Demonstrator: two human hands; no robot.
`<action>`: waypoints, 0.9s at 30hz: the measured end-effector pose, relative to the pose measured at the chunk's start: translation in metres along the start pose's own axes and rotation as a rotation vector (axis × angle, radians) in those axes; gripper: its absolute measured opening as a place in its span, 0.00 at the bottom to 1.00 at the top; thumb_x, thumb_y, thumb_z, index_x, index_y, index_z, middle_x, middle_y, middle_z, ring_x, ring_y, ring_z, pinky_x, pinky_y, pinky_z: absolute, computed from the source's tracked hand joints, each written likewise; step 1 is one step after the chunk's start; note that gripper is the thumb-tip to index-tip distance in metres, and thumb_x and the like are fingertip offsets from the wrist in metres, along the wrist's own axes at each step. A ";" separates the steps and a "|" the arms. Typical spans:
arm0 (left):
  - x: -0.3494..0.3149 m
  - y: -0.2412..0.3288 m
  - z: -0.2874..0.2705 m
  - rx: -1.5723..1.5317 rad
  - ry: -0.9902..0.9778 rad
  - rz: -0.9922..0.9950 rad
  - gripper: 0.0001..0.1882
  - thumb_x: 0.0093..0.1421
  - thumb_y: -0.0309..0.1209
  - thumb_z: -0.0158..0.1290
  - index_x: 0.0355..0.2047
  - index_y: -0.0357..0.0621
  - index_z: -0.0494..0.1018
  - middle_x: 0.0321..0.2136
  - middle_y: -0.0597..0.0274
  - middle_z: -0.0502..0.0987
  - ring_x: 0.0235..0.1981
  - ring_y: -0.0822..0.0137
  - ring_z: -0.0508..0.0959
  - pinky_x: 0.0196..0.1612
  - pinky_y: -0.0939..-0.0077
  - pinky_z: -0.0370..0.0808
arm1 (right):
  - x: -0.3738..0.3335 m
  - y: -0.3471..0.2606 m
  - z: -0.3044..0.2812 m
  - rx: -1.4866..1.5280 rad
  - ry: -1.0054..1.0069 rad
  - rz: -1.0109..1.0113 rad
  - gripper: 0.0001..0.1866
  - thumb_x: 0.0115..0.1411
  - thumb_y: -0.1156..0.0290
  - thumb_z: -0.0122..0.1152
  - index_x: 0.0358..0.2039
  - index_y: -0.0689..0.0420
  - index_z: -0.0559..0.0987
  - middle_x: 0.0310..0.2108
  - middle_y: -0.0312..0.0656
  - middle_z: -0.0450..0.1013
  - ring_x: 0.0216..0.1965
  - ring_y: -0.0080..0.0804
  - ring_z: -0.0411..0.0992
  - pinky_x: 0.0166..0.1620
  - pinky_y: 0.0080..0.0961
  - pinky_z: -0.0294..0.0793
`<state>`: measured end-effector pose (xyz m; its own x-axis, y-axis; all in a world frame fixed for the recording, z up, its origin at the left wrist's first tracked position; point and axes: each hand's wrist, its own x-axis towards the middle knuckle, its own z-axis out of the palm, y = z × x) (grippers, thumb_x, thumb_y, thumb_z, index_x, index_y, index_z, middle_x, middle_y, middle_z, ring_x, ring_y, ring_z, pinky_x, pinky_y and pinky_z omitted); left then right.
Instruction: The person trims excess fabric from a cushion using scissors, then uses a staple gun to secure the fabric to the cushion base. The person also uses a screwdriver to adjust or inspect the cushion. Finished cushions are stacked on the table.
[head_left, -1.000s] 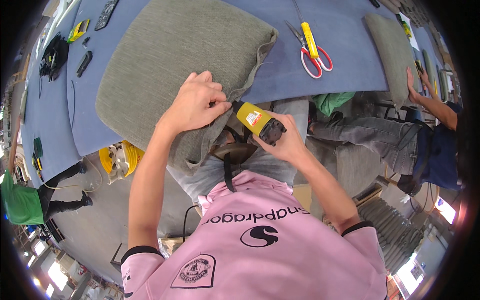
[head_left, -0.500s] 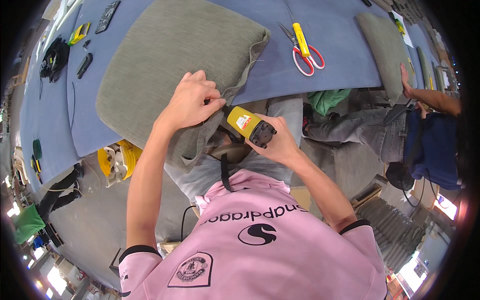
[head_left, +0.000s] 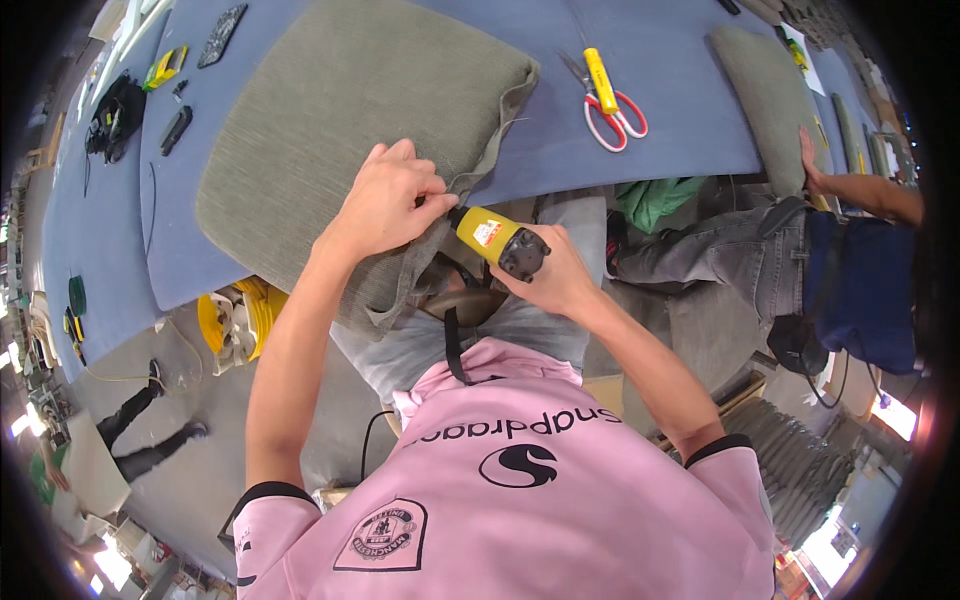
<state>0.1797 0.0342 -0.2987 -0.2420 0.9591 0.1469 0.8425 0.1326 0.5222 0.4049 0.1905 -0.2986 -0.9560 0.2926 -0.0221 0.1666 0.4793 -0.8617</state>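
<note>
A grey-green fabric cushion [head_left: 330, 130] lies on the blue table and overhangs its near edge. My left hand [head_left: 392, 200] is closed on the cushion's near right border, thumb and fingers pinching the fabric. In my right hand [head_left: 552, 272] is a yellow and black staple gun [head_left: 488, 232]; my fingers wrap round its grip, which is mostly hidden from above. Its dark nose points at the cushion edge, right beside my left thumb. Whether the nose touches the fabric, I cannot tell. A loose flap of cover fabric [head_left: 395, 290] hangs below my left hand.
On the blue table [head_left: 680, 100] lie red-handled scissors [head_left: 614, 122] with a yellow-handled tool [head_left: 599, 80] across them. A phone [head_left: 222, 36] and a black bundle [head_left: 115, 118] are at the far left. A co-worker [head_left: 850, 270] stands right, hand on another cushion [head_left: 765, 105].
My hands and the staple gun keep nearly the same place at the cushion edge. At the lower left, a person in the background has shifted, with legs now apart.
</note>
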 end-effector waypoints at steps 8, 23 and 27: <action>-0.013 0.016 -0.010 0.199 -0.060 0.042 0.14 0.62 0.38 0.62 0.24 0.42 0.78 0.22 0.62 0.73 0.35 0.55 0.73 0.44 0.59 0.69 | -0.018 0.005 0.008 0.087 0.021 0.043 0.17 0.52 0.75 0.77 0.42 0.62 0.83 0.32 0.55 0.81 0.36 0.62 0.79 0.37 0.41 0.79; -0.015 0.000 -0.008 -0.056 -0.082 -0.036 0.15 0.61 0.37 0.63 0.22 0.42 0.78 0.21 0.62 0.73 0.34 0.55 0.73 0.43 0.60 0.68 | -0.011 0.020 0.022 0.064 -0.075 0.068 0.26 0.47 0.73 0.81 0.47 0.63 0.83 0.34 0.57 0.82 0.37 0.61 0.80 0.40 0.42 0.80; -0.024 0.016 -0.021 0.094 -0.151 -0.008 0.16 0.60 0.37 0.64 0.20 0.42 0.75 0.22 0.62 0.73 0.34 0.55 0.73 0.43 0.60 0.68 | -0.020 0.009 0.016 0.138 -0.042 0.125 0.27 0.48 0.73 0.82 0.49 0.63 0.83 0.36 0.57 0.83 0.36 0.60 0.81 0.40 0.41 0.81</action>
<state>0.1891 0.0078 -0.2766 -0.1802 0.9836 0.0113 0.8838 0.1568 0.4407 0.4215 0.1761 -0.3140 -0.9396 0.3067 -0.1518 0.2526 0.3225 -0.9122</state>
